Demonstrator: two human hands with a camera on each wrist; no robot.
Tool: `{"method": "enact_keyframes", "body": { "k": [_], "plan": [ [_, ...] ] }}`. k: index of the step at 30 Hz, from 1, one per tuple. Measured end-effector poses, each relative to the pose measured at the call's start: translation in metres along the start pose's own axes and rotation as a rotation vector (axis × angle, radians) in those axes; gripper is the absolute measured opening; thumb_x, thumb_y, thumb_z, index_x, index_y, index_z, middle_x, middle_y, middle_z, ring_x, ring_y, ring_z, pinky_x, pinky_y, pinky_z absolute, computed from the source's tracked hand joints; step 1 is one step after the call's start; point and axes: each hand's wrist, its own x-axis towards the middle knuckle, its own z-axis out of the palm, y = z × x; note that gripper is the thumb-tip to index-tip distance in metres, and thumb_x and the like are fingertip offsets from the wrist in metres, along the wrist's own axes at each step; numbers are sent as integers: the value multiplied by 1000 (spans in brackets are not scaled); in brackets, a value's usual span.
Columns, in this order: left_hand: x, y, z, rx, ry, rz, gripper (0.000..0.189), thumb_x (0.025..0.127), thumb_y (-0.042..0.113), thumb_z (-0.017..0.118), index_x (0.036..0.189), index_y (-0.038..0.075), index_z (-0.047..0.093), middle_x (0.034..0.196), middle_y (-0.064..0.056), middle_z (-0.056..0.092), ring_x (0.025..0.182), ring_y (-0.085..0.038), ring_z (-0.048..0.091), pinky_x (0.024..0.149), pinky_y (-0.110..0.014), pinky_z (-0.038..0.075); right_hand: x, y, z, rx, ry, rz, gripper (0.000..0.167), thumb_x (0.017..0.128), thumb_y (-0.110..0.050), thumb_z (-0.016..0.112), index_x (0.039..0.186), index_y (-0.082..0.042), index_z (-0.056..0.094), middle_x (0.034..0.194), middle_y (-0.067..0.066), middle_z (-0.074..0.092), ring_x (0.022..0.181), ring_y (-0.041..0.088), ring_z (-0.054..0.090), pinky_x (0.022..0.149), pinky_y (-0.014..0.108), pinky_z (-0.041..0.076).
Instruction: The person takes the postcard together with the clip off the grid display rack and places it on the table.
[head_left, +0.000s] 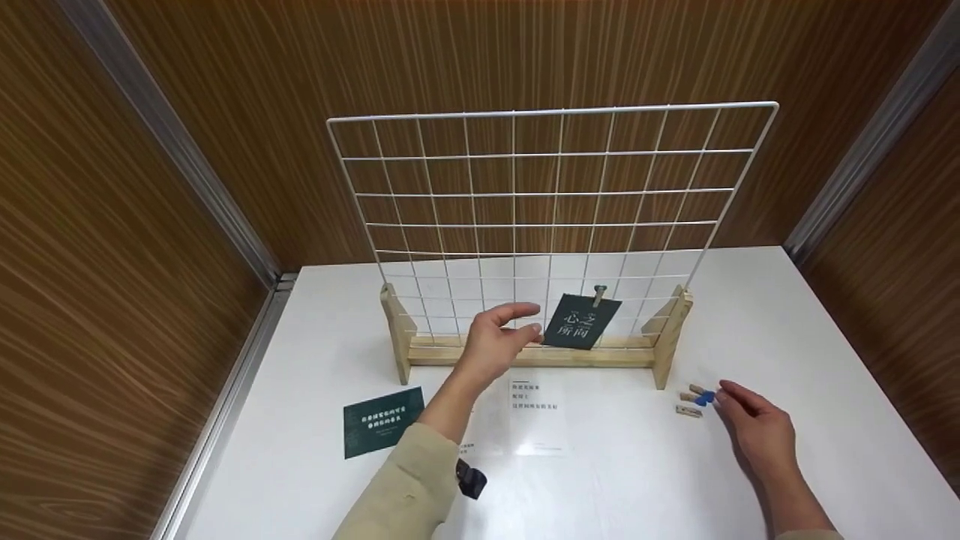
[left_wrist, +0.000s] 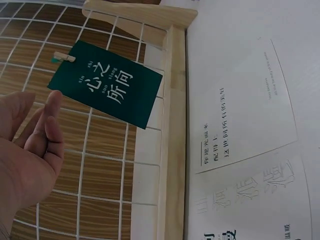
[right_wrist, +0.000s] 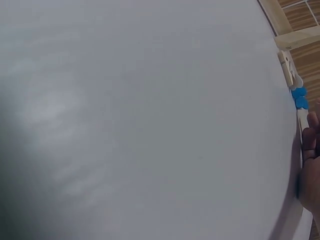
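Note:
A dark green card (head_left: 577, 324) with white characters hangs tilted on the white wire grid (head_left: 514, 193), held at its top by a small wooden clothespin (head_left: 598, 297). My left hand (head_left: 495, 346) is at the card's left side, thumb and index finger spread apart; in the left wrist view a fingertip is at the card's corner, and whether it touches cannot be told. On the right of the table, my right hand (head_left: 761, 431) has its fingertips beside several small clothespins (head_left: 688, 411), some with blue heart shapes (head_left: 703, 399). Its thumb is mostly hidden.
The grid stands in a wooden base (head_left: 532, 356) on the white table (head_left: 622, 480). Another green card (head_left: 382, 421) lies at the left, partly behind the left forearm. Pale printed cards (head_left: 536, 420) lie before the base. Wood-grain panels (head_left: 187, 337) enclose the table.

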Motion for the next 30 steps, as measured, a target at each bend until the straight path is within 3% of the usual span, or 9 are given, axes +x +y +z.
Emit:
{"method": "enact_keyframes", "body": {
  "k": [4, 10, 15, 18, 22, 30],
  "plan": [
    [4, 8, 6, 15, -35, 28, 34, 98, 5, 74, 131, 11, 74, 136, -3, 70, 92, -16, 78, 87, -30, 60, 0, -1, -1, 18, -12, 8, 54, 107, -43, 63, 150, -10, 61, 153, 11, 59, 143, 30, 51, 90, 6, 45],
    [6, 15, 11, 49, -63, 41, 36, 99, 8, 75, 134, 12, 73, 142, -4, 66, 94, -14, 77, 82, -30, 60, -1, -4, -2, 81, -9, 19, 56, 105, -43, 68, 148, -7, 62, 143, -2, 67, 144, 25, 51, 94, 8, 45],
    [9, 21, 14, 115, -97, 64, 39, 100, 12, 75, 138, 15, 72, 142, -4, 66, 97, -12, 75, 79, -29, 61, -7, -14, -3, 150, -10, 14, 56, 105, -42, 67, 148, -7, 62, 133, -11, 69, 119, 5, 59, 88, 8, 50],
    [11, 25, 16, 173, -107, 92, 41, 100, 14, 75, 141, 18, 70, 145, -3, 65, 96, -11, 74, 76, -28, 61, -12, -28, -4, 164, 2, -43, 54, 105, -42, 67, 146, -5, 64, 124, -17, 70, 105, -4, 61, 84, 12, 53],
    [14, 29, 19, 229, -126, 101, 46, 101, 15, 75, 145, 20, 66, 153, -3, 59, 97, -9, 73, 75, -26, 60, -20, -51, -5, 150, 34, -185, 49, 105, -38, 68, 139, -3, 68, 114, -19, 74, 99, -5, 65, 82, 15, 55],
    [20, 31, 28, 283, -157, 87, 53, 101, 15, 75, 151, 23, 60, 160, -5, 51, 95, -7, 70, 73, -25, 59, -33, -110, -2, 119, -30, -380, 42, 108, -32, 65, 138, -3, 70, 125, 9, 76, 101, -7, 67, 86, 10, 52]
  ]
}}
